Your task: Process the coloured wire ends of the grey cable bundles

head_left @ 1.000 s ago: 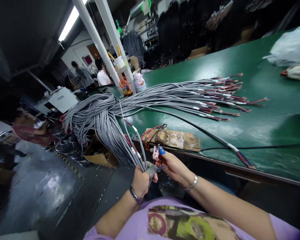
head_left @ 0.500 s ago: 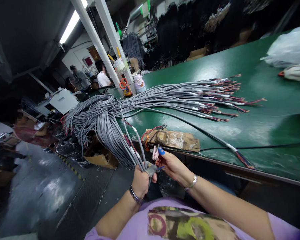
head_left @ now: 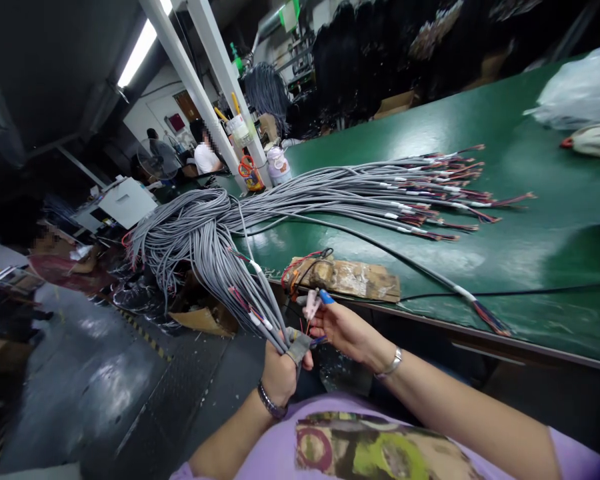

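My left hand is closed around a bunch of grey cables near their ends, its thumb wrapped in grey tape. Between the fingers of my right hand is a small pale pink clip-like tool; the thumb wears a blue cover. Thin coloured wire ends stick out between the two hands, close to my right fingertips. Whether those fingertips touch the wires I cannot tell. From my left hand the bunch runs up over the table edge into a large looped pile of cable.
On the green table cables fan out to the right, ending in stripped wires. A worn wooden block with wires lies at the near edge. Plastic bags lie far right. A carton stands below; people are behind.
The cables by my left hand have shifted left, including one with a white sleeve. My right hand has moved slightly right, and the pink tool now tilts differently.
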`<action>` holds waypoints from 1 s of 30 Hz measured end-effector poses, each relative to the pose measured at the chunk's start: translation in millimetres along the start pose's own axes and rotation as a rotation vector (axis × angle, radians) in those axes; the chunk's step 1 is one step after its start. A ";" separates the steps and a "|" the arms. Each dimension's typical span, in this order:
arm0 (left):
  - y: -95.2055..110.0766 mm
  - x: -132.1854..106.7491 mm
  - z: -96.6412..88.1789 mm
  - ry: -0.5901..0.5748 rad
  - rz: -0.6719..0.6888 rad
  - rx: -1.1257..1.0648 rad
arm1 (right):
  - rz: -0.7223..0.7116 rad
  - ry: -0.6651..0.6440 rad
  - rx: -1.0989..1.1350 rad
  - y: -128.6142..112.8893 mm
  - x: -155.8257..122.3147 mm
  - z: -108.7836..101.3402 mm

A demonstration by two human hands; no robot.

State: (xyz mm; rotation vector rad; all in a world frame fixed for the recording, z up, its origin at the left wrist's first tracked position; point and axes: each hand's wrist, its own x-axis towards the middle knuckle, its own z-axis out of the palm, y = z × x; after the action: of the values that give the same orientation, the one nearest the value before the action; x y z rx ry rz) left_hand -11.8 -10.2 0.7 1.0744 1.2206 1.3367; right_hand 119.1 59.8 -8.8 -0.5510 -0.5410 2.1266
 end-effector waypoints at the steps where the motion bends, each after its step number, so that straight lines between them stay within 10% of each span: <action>1: 0.5 -1.1 -0.3 0.012 0.008 0.009 | -0.018 -0.005 -0.019 -0.1 0.4 -0.1; 9: -0.2 3.8 4.5 0.057 0.005 -0.030 | -0.255 0.138 -0.215 7.7 2.8 -5.4; 30: 1.6 8.2 9.9 0.079 -0.068 0.038 | -0.132 0.117 0.035 7.6 6.7 4.9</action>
State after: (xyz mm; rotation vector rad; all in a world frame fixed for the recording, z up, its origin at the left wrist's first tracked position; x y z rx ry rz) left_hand -3.1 -1.0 3.2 1.0062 1.3343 1.3192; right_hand 107.9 60.3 -10.4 -0.6002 -0.4612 1.9617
